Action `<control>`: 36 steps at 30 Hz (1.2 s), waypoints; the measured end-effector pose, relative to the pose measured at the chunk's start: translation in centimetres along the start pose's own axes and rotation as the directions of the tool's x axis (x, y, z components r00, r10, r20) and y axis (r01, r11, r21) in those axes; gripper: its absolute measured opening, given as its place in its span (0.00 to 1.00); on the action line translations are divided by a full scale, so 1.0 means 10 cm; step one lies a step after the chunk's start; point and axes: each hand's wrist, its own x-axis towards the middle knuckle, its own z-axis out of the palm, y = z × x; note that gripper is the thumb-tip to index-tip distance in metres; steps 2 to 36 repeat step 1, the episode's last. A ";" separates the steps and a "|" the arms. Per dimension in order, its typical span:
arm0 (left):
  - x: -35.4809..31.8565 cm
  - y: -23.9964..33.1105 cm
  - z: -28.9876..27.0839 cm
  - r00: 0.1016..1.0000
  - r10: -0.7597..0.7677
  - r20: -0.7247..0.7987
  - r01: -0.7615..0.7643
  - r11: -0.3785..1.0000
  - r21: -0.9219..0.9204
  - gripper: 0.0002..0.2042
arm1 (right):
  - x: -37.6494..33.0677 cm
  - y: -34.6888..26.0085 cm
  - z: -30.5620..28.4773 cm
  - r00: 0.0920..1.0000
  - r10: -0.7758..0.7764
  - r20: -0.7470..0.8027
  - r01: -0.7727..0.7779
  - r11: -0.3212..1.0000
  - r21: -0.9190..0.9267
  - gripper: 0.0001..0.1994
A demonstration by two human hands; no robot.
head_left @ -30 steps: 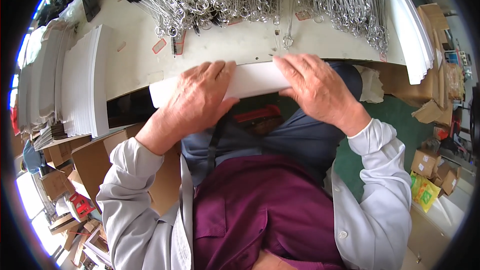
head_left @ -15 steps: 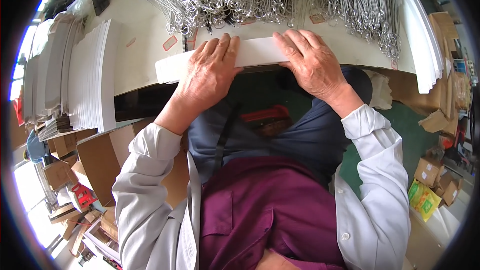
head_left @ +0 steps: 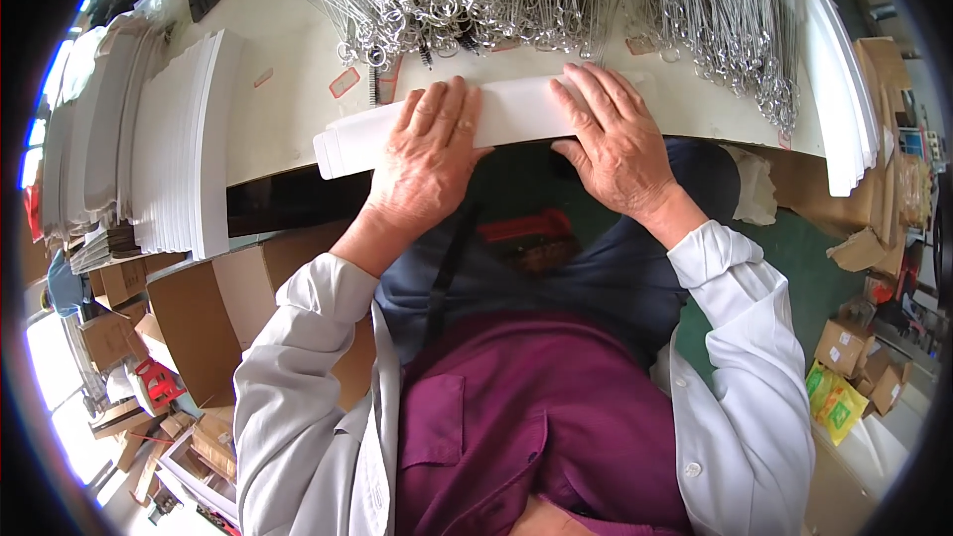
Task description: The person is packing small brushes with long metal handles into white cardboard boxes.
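A long, narrow white paper carton [head_left: 516,111] lies along the near edge of the table, its left end reaching past my left hand. Across its left half rests my left hand [head_left: 425,154], fingers stretched out and the thumb apart. My right hand [head_left: 617,144] lies on the right part of it with fingers extended and thumb spread toward me. Both palms face down, and they hide parts of the carton. Just beyond it, a large heap of thin wire-handled brushes [head_left: 457,0] shows looped metal ends; some dark bristles poke out.
Stacked white flat cartons [head_left: 184,149] stand at the table's left, more white cartons [head_left: 839,89] at its right edge. Small red-bordered labels [head_left: 344,82] lie on the pale table [head_left: 273,124]. An open cardboard box [head_left: 199,323] sits below left. A red stool [head_left: 159,382] is farther off.
My fingers have gone from bent over the carton to stretched flatter across it. The carton's white face shows broader now, and its left end sits slightly lower in the picture.
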 end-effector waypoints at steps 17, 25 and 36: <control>-0.02 0.03 0.04 1.000 -0.012 0.022 0.011 0.999 0.034 0.36 | -0.03 -0.03 0.03 1.000 0.027 0.014 -0.027 1.000 -0.004 0.34; -0.02 0.03 0.04 1.000 -0.012 0.022 0.011 0.999 0.034 0.36 | -0.03 -0.03 0.03 1.000 0.027 0.014 -0.027 1.000 -0.004 0.34; -0.02 0.03 0.04 1.000 -0.012 0.022 0.011 0.999 0.034 0.36 | -0.03 -0.03 0.03 1.000 0.027 0.014 -0.027 1.000 -0.004 0.34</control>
